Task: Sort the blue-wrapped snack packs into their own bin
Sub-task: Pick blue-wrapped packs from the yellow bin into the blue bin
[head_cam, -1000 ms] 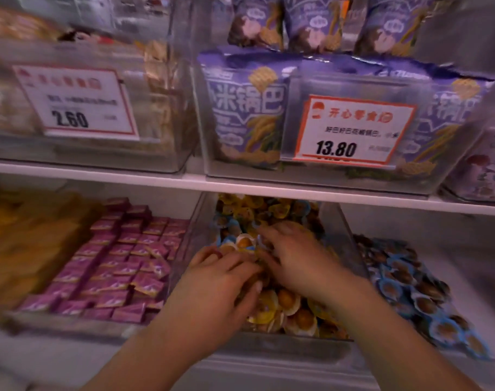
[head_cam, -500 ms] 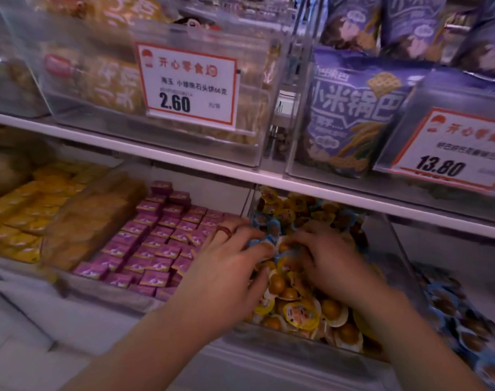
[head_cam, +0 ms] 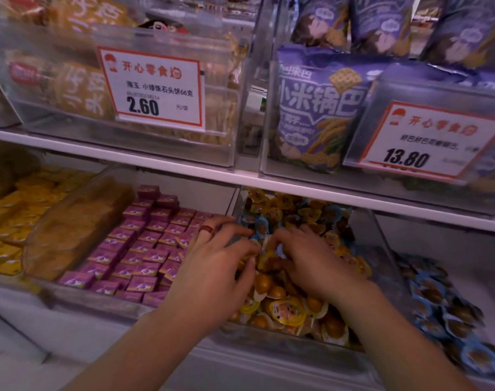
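Blue-wrapped snack packs [head_cam: 259, 225] just past fingertips; left hand [head_cam: 218, 266], right hand [head_cam: 311, 261] curled over yellow packs [head_cam: 288, 311]; grip unclear.

Both hands, left hand [head_cam: 212, 266] and right hand [head_cam: 311, 261], dig among yellow packs [head_cam: 286, 311], perhaps gripping

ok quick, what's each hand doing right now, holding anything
Left hand: fingers curled into the mixed snack bin, grip cannot be told.
Right hand: fingers down among the yellow-wrapped packs, grip cannot be told.
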